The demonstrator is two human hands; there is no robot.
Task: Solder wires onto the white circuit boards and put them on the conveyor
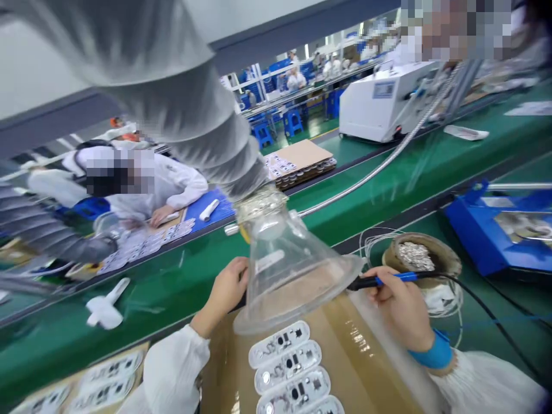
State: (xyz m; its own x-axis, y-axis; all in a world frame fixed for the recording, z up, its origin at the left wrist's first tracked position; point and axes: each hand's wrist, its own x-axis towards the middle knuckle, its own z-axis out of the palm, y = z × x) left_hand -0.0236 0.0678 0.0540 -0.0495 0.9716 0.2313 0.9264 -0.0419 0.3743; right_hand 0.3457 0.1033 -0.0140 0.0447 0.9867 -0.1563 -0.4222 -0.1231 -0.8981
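On the near brown tabletop [345, 345]: four white oval circuit boards [287, 361] lie in a column between the two forearms, the nearest one cut off by the picture's edge.
Right hand [401, 307]: its grip is clamped on a soldering iron [390, 279] with a blue handle, held almost level; a blue wristband [435, 352] sits at the cuff.
Iron's tip: it points left to the rim of the clear funnel [293, 270]; whether it touches anything cannot be told.
Left hand [224, 292]: it rests at the funnel's left side with its fingers curled behind the plastic; whether the grip is together on something cannot be told.
In the way: the funnel stands over the spot between the hands and blurs whatever lies under it; one wide grey ribbed hose [181, 98] runs from its neck and fills the upper left of the view.
Right of the iron: one brown bowl of silvery bits [416, 257], ringed by loops of thin white wire, and one black cable [487, 310] trailing from the handle.
Far right: one blue tray [474, 230].
Green belt [172, 282]: it runs past the tabletop, carrying one white plastic piece [103, 310].
Across the belt: a co-worker in white [172, 181] leans over more boards, well apart from both hands.
Farther back: one white machine [383, 100] and one thin metal hose [379, 164].
Lower left corner: at least three more boards [103, 382], blurred.
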